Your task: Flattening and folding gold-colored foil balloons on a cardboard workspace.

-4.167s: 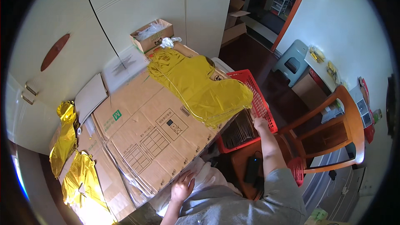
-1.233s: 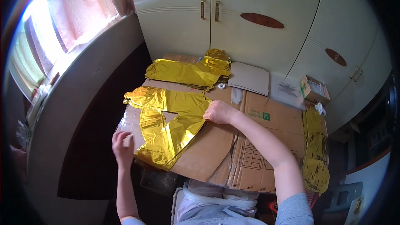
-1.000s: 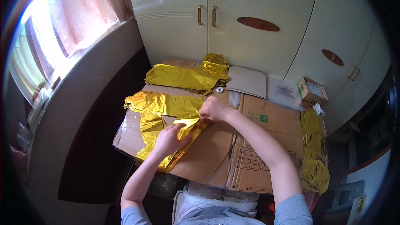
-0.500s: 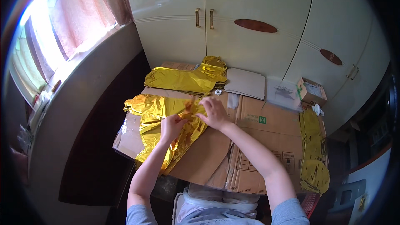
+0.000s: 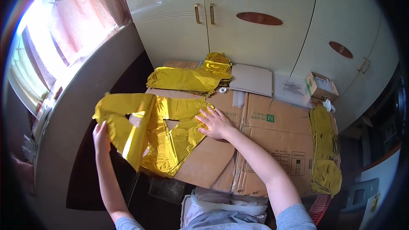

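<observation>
A flat, uninflated gold foil balloon (image 5: 181, 108) with a small cut-out in its middle lies on the cardboard at the left. My left hand (image 5: 102, 137) grips the edge of a gold foil sheet (image 5: 121, 110), which is lifted and folded up over the left side. Whether that sheet is part of the same balloon or a separate one, I cannot tell. My right hand (image 5: 216, 123) rests with fingers spread on the balloon's right end, pressing it to the cardboard. Just behind lies a stack of flat gold foil balloons (image 5: 183, 79).
Flattened cardboard boxes (image 5: 272, 140) cover the work surface. Grey-brown card sheets (image 5: 251, 81), white strips (image 5: 238, 99) and a small white roll (image 5: 223, 90) sit at the back. More gold foil balloons (image 5: 324, 149) hang along the right edge, near a small open box (image 5: 321, 87).
My hands have moved apart. The left swung out to the left, lifting and spreading the foil; the right now lies flat on the balloon instead of pinching it.
</observation>
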`<state>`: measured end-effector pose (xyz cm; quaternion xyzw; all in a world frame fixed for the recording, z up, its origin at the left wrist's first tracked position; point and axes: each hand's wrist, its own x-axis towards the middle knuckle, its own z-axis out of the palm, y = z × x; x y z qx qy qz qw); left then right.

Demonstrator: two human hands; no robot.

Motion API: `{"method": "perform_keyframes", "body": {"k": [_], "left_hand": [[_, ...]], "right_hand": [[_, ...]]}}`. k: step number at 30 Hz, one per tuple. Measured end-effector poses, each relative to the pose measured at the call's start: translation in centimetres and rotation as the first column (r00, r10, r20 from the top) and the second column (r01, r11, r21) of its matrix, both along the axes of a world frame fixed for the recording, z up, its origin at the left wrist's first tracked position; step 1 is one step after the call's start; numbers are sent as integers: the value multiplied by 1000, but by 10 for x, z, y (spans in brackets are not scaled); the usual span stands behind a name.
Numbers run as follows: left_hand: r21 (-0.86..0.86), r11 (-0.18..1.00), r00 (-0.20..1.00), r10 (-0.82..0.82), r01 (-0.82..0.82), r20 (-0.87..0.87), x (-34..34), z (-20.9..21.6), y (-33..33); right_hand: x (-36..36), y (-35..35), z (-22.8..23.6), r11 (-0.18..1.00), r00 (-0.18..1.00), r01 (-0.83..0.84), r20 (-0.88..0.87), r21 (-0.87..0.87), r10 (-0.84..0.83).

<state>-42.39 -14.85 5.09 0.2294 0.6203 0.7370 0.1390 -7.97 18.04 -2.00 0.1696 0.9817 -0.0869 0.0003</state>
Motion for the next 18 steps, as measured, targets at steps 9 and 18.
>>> {"method": "perform_keyframes", "body": {"k": [9, 18], "left_hand": [[57, 889, 871, 457, -455, -178, -132, 32, -190], [365, 912, 980, 197, -186, 8, -59, 103, -202]], "right_hand": [[-5, 5, 10, 1000, 1000, 12, -8, -3, -12], [-3, 16, 1, 995, 996, 76, -40, -64, -78]]}}
